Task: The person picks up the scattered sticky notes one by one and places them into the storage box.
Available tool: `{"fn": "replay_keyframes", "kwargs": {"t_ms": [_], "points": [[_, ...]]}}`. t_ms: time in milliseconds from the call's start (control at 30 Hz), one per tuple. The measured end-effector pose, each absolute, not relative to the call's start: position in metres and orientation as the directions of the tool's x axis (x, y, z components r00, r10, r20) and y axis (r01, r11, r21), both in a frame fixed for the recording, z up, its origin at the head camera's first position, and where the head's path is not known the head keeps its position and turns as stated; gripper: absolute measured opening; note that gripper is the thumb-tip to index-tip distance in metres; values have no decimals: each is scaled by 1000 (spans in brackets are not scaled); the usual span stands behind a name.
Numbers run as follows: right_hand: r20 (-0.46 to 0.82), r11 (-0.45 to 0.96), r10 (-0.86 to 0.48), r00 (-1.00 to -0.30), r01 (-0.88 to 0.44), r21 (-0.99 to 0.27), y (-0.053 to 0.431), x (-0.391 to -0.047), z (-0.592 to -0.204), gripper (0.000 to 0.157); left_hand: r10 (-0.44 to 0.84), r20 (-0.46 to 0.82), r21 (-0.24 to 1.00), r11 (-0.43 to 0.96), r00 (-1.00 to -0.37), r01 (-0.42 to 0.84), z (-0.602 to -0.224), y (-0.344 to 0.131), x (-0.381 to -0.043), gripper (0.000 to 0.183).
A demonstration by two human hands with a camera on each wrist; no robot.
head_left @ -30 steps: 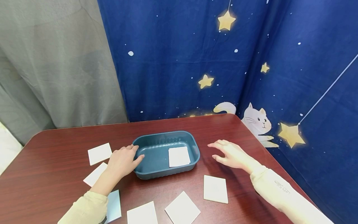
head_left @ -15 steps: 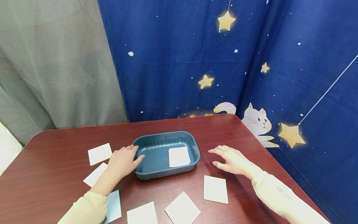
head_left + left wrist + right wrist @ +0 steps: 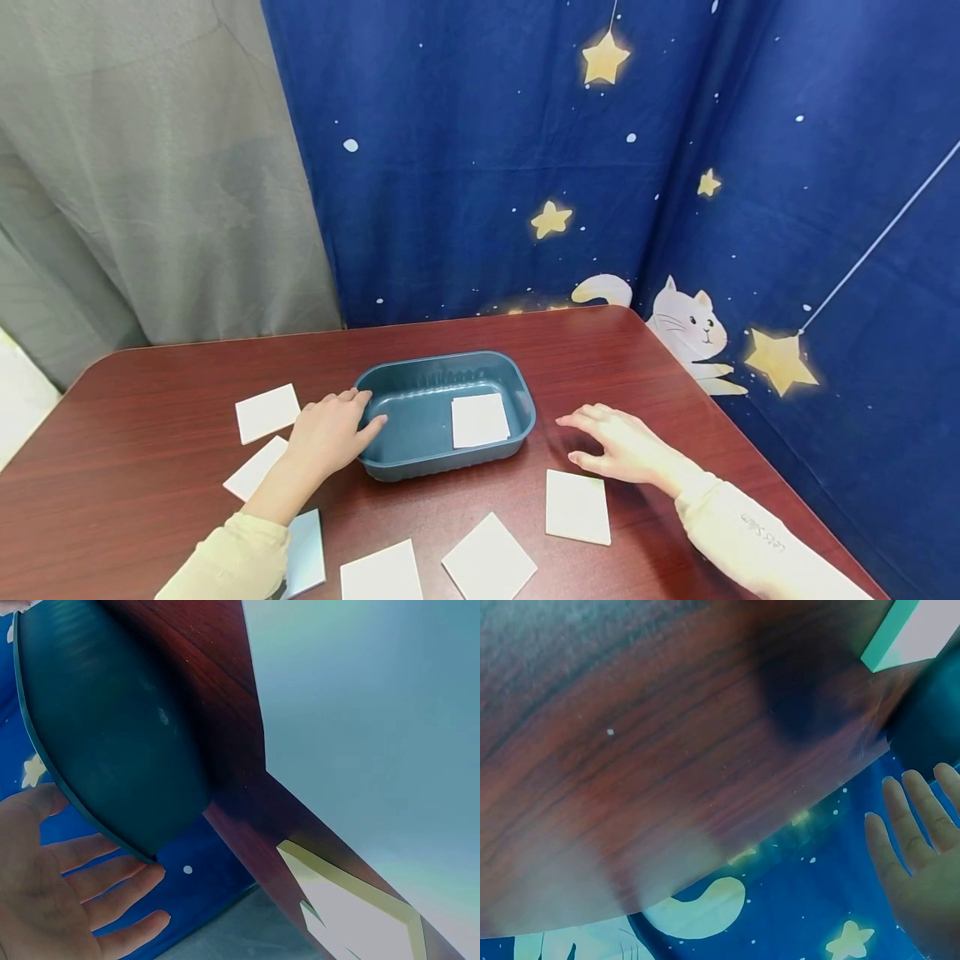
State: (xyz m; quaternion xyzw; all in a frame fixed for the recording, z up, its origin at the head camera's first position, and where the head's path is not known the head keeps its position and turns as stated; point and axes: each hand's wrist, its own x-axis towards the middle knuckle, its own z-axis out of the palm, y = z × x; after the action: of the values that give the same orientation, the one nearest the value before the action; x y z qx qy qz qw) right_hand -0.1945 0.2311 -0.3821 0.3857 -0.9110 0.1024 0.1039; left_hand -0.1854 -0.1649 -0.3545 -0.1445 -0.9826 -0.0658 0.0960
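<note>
A blue-green rectangular plastic basin stands mid-table, with stacked white square pieces at its right end. My left hand rests at the basin's left rim, fingers extended and spread along the edge in the left wrist view. To the right of the basin, my right hand is held over the table with relaxed fingers and nothing in them. Just in front of it lies a thick white square. The right wrist view shows the fingers apart, near the dark basin wall.
Two more white squares lie at the table's front. Under the left forearm is a light blue square. Other white squares lie to the left. The reddish-brown table ends at grey and blue curtains.
My right hand has lowered and come toward the front, closer to the white square beside it. The left hand and basin have stayed in place.
</note>
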Motion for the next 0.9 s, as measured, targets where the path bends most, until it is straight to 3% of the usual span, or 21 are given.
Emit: {"fn": "replay_keyframes", "kwargs": {"t_ms": [400, 900], "points": [[268, 658, -704, -657, -746, -102, 229, -185, -397, 43, 275, 221, 103, 947, -936, 303, -356, -165, -186, 48], [174, 688, -685, -708, -706, -164, 229, -172, -407, 52, 272, 220, 102, 949, -937, 299, -356, -165, -187, 48]]}}
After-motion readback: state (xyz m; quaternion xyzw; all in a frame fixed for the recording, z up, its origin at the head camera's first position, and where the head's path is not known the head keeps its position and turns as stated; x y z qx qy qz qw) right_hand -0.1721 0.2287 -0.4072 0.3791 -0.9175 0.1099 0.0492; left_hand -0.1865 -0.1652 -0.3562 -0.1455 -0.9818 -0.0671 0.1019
